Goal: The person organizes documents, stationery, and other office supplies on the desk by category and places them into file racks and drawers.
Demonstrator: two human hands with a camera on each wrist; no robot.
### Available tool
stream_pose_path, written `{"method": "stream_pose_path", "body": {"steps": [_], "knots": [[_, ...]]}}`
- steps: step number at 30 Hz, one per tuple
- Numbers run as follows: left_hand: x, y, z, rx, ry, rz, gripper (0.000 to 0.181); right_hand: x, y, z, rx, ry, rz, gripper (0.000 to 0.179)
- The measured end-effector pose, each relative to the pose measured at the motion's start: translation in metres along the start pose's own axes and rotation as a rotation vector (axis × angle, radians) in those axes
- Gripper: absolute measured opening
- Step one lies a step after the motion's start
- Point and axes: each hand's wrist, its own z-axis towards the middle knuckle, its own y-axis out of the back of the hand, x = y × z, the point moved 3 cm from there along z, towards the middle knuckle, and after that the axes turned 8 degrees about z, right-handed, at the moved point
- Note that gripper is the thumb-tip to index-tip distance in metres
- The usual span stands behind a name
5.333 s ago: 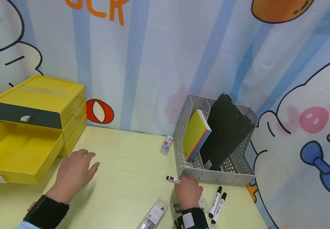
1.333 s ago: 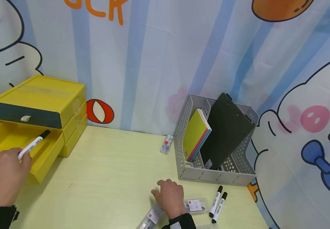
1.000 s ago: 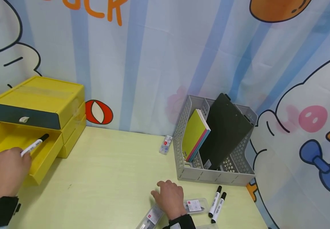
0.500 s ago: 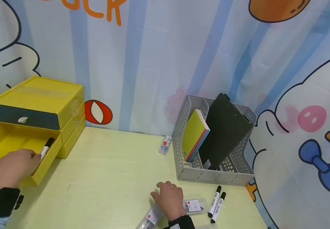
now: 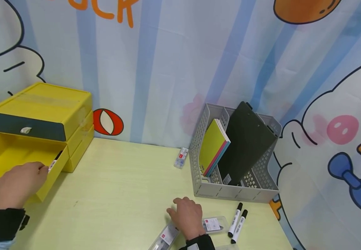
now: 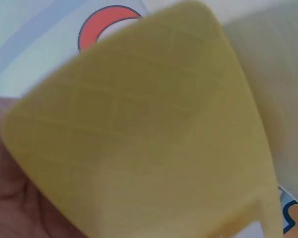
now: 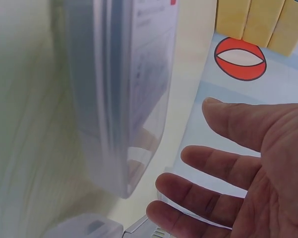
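Note:
In the head view my left hand (image 5: pixel 22 182) reaches over the front of the pulled-out yellow drawer (image 5: pixel 21 149). It pinches one end of a black-capped white marker (image 5: pixel 54 162), which lies along the inside of the drawer's right wall. The drawer's yellow outside blocks most of the left wrist view, so the fingertips are hidden there. Over the table, my right hand (image 5: pixel 188 217) hovers with loosely spread fingers and holds nothing. Close to it are two clear plastic cases, one (image 5: pixel 167 236) below left and one (image 5: pixel 213 224) to its right.
Two more markers (image 5: pixel 238 224) lie at right. Behind them stands a grey organizer (image 5: pixel 236 191) with notebooks (image 5: pixel 213 147) and a black clipboard (image 5: pixel 246 142). A small clear case (image 5: pixel 181 158) lies left of it. The drawer unit (image 5: pixel 42 100) stands at far left.
Earlier the right hand held a marker by the organizer; the left then had a marker above the drawer. The left hand has lowered it rightward to the drawer wall; lately the right barely moves.

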Motion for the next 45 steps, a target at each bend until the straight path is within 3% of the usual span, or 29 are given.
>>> {"method": "stream_pose_path", "body": {"steps": [4, 9, 14, 18, 24, 28, 35, 37, 39, 45], "knots": [[-0.013, 0.004, -0.005, -0.171, -0.064, 0.005, 0.048, -0.001, 0.002, 0.001, -0.008, -0.005, 0.004, 0.034], [-0.036, 0.007, -0.013, -0.363, -0.201, -0.037, 0.059, -0.002, 0.005, 0.002, -0.008, -0.007, 0.011, 0.034], [-0.064, 0.003, -0.024, -0.462, -0.353, -0.082, 0.056, -0.008, 0.009, 0.003, -0.022, -0.008, 0.012, 0.033], [-0.081, -0.005, -0.031, -0.469, -0.433, -0.089, 0.05, -0.016, 0.014, 0.003, -0.044, -0.019, 0.02, 0.033], [-0.093, -0.026, -0.036, -0.407, -0.472, -0.05, 0.047, -0.037, 0.022, 0.003, -0.077, -0.08, 0.053, 0.032], [-0.096, -0.045, -0.036, -0.317, -0.465, -0.003, 0.046, -0.056, 0.028, 0.004, -0.068, -0.162, 0.056, 0.034], [-0.096, -0.078, -0.033, 0.001, -0.427, 0.073, 0.054, -0.095, 0.044, 0.0, -0.038, -0.32, 0.039, 0.036], [-0.094, -0.085, -0.033, 0.064, -0.418, 0.092, 0.056, -0.107, 0.049, -0.003, -0.032, -0.373, 0.029, 0.038], [-0.093, -0.089, -0.033, 0.092, -0.416, 0.102, 0.056, -0.12, 0.054, -0.007, -0.048, -0.415, 0.02, 0.039], [-0.094, -0.094, -0.035, 0.091, -0.424, 0.11, 0.054, -0.157, 0.059, -0.015, -0.056, -0.626, 0.03, 0.039]]}}
